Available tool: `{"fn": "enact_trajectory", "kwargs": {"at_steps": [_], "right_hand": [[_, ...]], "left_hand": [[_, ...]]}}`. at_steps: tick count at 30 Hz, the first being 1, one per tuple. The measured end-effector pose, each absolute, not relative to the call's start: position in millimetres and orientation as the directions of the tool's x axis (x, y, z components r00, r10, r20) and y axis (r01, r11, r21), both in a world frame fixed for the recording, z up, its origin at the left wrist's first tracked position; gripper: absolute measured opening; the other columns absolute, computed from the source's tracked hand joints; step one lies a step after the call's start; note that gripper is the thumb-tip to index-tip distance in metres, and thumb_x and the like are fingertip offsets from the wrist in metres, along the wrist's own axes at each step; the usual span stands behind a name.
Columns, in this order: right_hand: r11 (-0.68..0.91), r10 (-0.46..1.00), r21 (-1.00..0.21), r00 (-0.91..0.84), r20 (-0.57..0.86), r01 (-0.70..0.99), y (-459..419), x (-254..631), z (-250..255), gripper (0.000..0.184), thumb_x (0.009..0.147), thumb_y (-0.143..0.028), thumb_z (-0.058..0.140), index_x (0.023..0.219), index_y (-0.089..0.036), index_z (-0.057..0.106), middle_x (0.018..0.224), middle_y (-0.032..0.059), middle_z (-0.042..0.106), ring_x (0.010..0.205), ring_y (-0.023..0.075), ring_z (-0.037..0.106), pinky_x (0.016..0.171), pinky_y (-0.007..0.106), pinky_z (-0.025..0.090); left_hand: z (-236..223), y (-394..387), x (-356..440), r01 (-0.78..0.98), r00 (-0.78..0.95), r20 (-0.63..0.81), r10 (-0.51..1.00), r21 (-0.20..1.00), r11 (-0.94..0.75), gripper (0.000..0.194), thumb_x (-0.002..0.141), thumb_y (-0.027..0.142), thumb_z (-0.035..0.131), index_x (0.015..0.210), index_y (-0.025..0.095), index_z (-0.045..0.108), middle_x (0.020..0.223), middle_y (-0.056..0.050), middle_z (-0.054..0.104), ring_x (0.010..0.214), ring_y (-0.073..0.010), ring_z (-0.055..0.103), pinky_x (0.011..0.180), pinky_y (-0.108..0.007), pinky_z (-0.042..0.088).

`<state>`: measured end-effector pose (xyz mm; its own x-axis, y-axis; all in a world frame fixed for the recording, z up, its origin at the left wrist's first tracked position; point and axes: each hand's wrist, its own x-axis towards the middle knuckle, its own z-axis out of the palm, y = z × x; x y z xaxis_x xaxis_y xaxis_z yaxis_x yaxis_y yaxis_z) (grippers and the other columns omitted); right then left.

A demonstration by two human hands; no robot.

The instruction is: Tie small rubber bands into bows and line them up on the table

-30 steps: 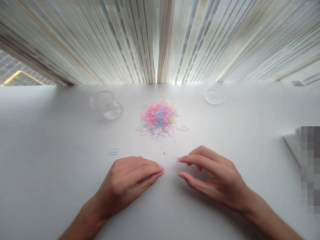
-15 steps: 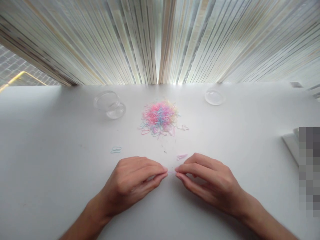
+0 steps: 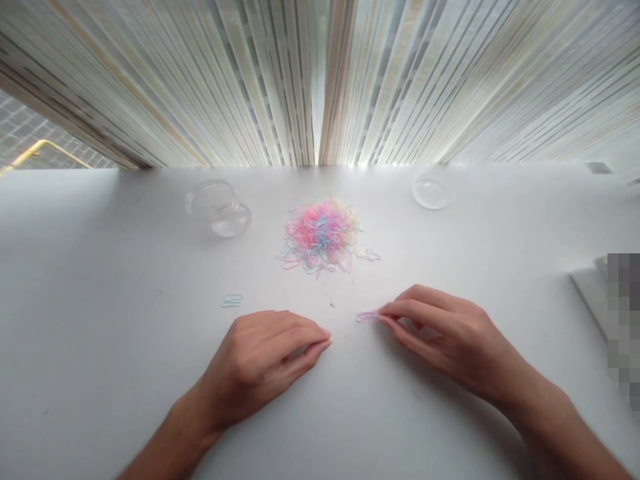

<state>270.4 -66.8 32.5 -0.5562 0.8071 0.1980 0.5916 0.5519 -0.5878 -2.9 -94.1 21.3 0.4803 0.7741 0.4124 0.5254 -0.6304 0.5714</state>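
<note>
My right hand [image 3: 443, 325] is closed, its thumb and fingertips pinching the right end of the light purple paper clips [image 3: 367, 316] on the white table. How many clips lie there is hard to tell. My left hand [image 3: 280, 360] is closed too, thumb against fingertips, just above the tabletop. Whatever it may hold is hidden. Beyond its knuckles lie pale blue-green paper clips [image 3: 232, 301], side by side. Farther back, between the hands, is a heap of pink, purple, blue and yellow paper clips [image 3: 323, 233].
A clear round container [image 3: 213, 200] and a clear round piece [image 3: 230, 221] touching or overlapping it stand back left. A clear round lid or dish [image 3: 432, 194] lies back right. A pale flat object [image 3: 590, 293] sits at the right edge. Striped blinds [image 3: 280, 87] hang behind the table.
My right hand has moved right and away from me, from near my left fingertips to the purple clips. A thin pale purple strip no longer shows between the hands. My left hand has barely moved.
</note>
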Motion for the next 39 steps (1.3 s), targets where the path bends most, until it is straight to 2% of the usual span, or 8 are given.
{"fn": "enact_trajectory", "kwargs": {"at_steps": [12,18,22,25,28,32,39], "right_hand": [[0.518,0.822,-0.603,-0.549,0.152,0.607,-67.8,269.6,26.1,0.013,0.095,-0.021,0.061,0.101,-0.023,0.072,0.089,0.0038,0.069,0.069,0.0131,0.064,0.063,0.023,0.052],[0.503,0.822,-0.617,-0.555,0.126,0.605,-69.6,270.2,25.1,0.031,0.092,-0.021,0.064,0.122,-0.025,0.066,0.101,0.0053,0.067,0.079,0.0152,0.066,0.070,0.025,0.056],[0.505,0.820,-0.615,-0.558,0.123,0.606,-70.1,267.6,21.7,0.024,0.093,-0.022,0.063,0.116,-0.026,0.070,0.099,0.0051,0.065,0.077,0.0147,0.065,0.070,0.026,0.055],[0.512,0.833,-0.597,-0.526,0.170,0.618,-69.3,263.6,18.1,0.015,0.096,-0.022,0.061,0.104,-0.025,0.073,0.092,0.0045,0.065,0.072,0.0132,0.063,0.066,0.025,0.053],[0.515,0.845,-0.582,-0.488,0.220,0.629,-68.2,260.8,14.9,0.015,0.097,-0.023,0.060,0.098,-0.023,0.075,0.089,0.0043,0.065,0.067,0.0121,0.061,0.062,0.024,0.051],[0.515,0.852,-0.570,-0.458,0.254,0.640,-67.5,261.1,13.6,0.016,0.097,-0.023,0.059,0.100,-0.023,0.075,0.090,0.0042,0.065,0.065,0.0114,0.059,0.060,0.024,0.050],[0.486,0.859,-0.615,-0.469,0.204,0.621,-66.2,264.9,18.9,0.016,0.094,-0.021,0.063,0.107,-0.022,0.073,0.095,0.0039,0.064,0.059,0.0088,0.053,0.058,0.023,0.050]], "left_hand": [[21.2,-93.0,-3.7,0.536,0.492,0.398,0.774,0.562,-0.630,0.010,0.092,0.013,0.066,0.096,0.021,0.069,0.081,0.002,0.076,0.073,-0.0118,0.072,0.071,-0.021,0.054],[20.6,-93.1,-4.0,0.527,0.489,0.392,0.779,0.579,-0.622,0.010,0.091,0.012,0.067,0.096,0.020,0.069,0.082,0.001,0.076,0.074,-0.0122,0.072,0.072,-0.021,0.054],[20.9,-93.4,-4.1,0.531,0.493,0.379,0.783,0.582,-0.616,0.010,0.091,0.013,0.067,0.097,0.021,0.069,0.083,0.001,0.076,0.074,-0.0124,0.072,0.072,-0.022,0.055],[21.5,-93.1,-3.8,0.534,0.500,0.375,0.781,0.576,-0.619,0.010,0.092,0.014,0.065,0.097,0.022,0.068,0.082,0.002,0.076,0.074,-0.0130,0.073,0.071,-0.022,0.055],[21.6,-92.7,-3.4,0.536,0.503,0.379,0.777,0.568,-0.624,0.010,0.093,0.014,0.064,0.097,0.023,0.068,0.082,0.002,0.076,0.073,-0.0129,0.073,0.070,-0.022,0.056],[20.5,-92.3,-3.4,0.538,0.502,0.383,0.776,0.564,-0.626,0.010,0.093,0.014,0.064,0.097,0.022,0.068,0.082,0.002,0.076,0.073,-0.0124,0.072,0.070,-0.022,0.055],[20.3,-91.2,-4.7,0.531,0.492,0.385,0.781,0.578,-0.619,0.010,0.092,0.012,0.065,0.096,0.020,0.069,0.083,0.001,0.076,0.072,-0.0118,0.071,0.070,-0.021,0.054]]}}
